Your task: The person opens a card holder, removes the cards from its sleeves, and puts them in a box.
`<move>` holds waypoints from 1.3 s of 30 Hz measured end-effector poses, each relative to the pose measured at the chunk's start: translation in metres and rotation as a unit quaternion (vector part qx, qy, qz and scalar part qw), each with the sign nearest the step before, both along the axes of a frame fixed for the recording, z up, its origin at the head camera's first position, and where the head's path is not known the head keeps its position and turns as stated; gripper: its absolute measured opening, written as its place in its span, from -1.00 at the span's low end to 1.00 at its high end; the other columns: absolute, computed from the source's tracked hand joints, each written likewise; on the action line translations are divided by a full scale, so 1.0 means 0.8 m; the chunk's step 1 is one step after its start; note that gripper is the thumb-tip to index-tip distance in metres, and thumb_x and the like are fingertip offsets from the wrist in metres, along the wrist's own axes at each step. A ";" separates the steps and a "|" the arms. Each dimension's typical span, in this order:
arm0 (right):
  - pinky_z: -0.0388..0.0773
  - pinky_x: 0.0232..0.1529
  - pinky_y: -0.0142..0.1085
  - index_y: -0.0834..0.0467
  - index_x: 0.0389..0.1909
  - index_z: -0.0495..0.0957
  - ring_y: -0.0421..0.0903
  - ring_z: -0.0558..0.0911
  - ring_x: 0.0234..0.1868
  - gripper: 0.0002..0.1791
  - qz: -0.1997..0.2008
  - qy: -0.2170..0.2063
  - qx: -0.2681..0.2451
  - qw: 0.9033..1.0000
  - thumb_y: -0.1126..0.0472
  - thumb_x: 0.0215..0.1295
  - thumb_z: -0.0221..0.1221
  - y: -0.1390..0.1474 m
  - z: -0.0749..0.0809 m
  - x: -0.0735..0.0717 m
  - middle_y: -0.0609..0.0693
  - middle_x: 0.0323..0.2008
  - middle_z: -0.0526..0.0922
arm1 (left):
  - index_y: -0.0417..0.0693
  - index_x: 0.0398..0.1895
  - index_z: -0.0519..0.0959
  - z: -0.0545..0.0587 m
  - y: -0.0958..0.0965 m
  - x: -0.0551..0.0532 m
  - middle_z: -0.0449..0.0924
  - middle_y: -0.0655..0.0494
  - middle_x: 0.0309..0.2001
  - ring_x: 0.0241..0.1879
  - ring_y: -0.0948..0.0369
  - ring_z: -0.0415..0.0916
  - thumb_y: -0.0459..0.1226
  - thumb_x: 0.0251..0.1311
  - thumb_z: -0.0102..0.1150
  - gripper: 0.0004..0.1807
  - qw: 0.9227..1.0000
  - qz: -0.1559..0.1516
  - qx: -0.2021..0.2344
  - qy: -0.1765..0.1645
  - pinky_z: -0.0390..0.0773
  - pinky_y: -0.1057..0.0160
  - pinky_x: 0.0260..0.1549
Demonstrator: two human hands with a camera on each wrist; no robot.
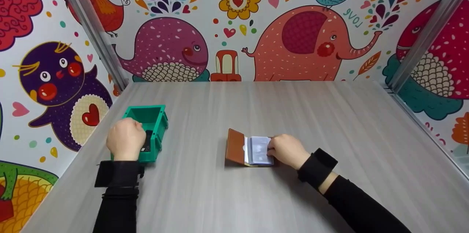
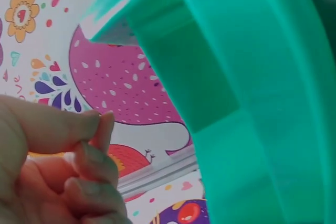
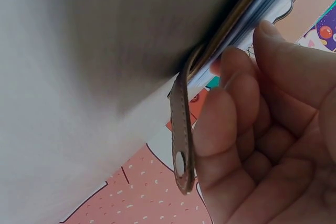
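A brown card holder point(image 1: 235, 146) lies opened on the table, its left cover raised. Its clear plastic sleeves point(image 1: 258, 151) are stacked at the right. At their right edge, my right hand point(image 1: 287, 150) pinches the sleeves between thumb and finger; a strap with a metal snap point(image 3: 181, 129) hangs beside the fingers in the right wrist view. My left hand point(image 1: 126, 138) is over the near left part of a green bin point(image 1: 158, 143), its fingers curled and thumb against forefinger. Nothing shows between them in the left wrist view. A black item point(image 1: 148, 140) inside the bin is partly hidden by this hand.
The bin stands at the left of the grey wood-grain table point(image 1: 198, 189), near the left wall. Cartoon-printed walls point(image 1: 234, 35) rise behind and at both sides, with metal posts point(image 1: 91, 29) at the corners.
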State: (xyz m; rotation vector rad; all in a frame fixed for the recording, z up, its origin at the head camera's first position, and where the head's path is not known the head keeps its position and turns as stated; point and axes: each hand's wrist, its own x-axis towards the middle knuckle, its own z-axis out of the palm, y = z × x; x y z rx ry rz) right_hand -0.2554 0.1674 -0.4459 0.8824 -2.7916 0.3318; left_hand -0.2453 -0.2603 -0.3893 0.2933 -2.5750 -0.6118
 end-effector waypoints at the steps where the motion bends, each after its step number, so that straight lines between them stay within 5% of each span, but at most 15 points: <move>1: 0.50 -0.49 -0.18 0.16 -0.60 0.65 -0.08 0.57 -0.53 -0.84 0.000 0.000 0.000 1.000 0.28 0.02 0.45 0.000 0.000 0.000 0.00 -0.51 0.65 | -0.32 -0.46 0.61 0.001 0.001 0.001 0.61 -0.31 -0.42 -0.44 -0.26 0.53 -0.34 0.32 0.09 -0.75 1.000 -0.004 0.000 0.002 0.48 -0.16 -0.59; 14: 0.49 -0.51 -0.18 0.15 -0.63 0.64 -0.09 0.54 -0.55 -0.83 -0.005 0.001 0.000 1.000 0.28 0.01 0.45 -0.001 0.000 -0.001 -0.02 -0.54 0.62 | -0.32 -0.37 0.66 0.012 0.045 0.005 0.64 -0.27 -0.36 -0.39 -0.17 0.58 -0.35 0.31 0.16 -0.81 0.997 -0.066 -0.006 0.045 0.52 -0.14 -0.39; 25: 0.47 -0.53 -0.19 0.14 -0.64 0.62 -0.09 0.53 -0.56 -0.81 0.006 0.002 -0.009 1.000 0.29 0.00 0.45 0.001 0.001 0.001 -0.03 -0.55 0.59 | -0.35 -0.34 0.67 0.003 0.087 0.009 0.60 -0.24 -0.37 -0.33 -0.13 0.55 -0.43 0.24 0.23 -0.91 0.983 -0.141 -0.040 0.111 0.53 -0.06 -0.32; 39: 0.49 -0.52 -0.17 0.14 -0.64 0.62 -0.07 0.54 -0.57 -0.81 0.008 0.005 -0.012 1.000 0.28 0.00 0.45 0.001 0.002 0.001 -0.02 -0.54 0.60 | -0.26 -0.43 0.68 -0.010 0.134 0.007 0.62 -0.10 -0.44 -0.41 -0.03 0.57 -0.40 0.17 0.32 -0.93 0.973 -0.200 -0.056 0.101 0.54 0.03 -0.38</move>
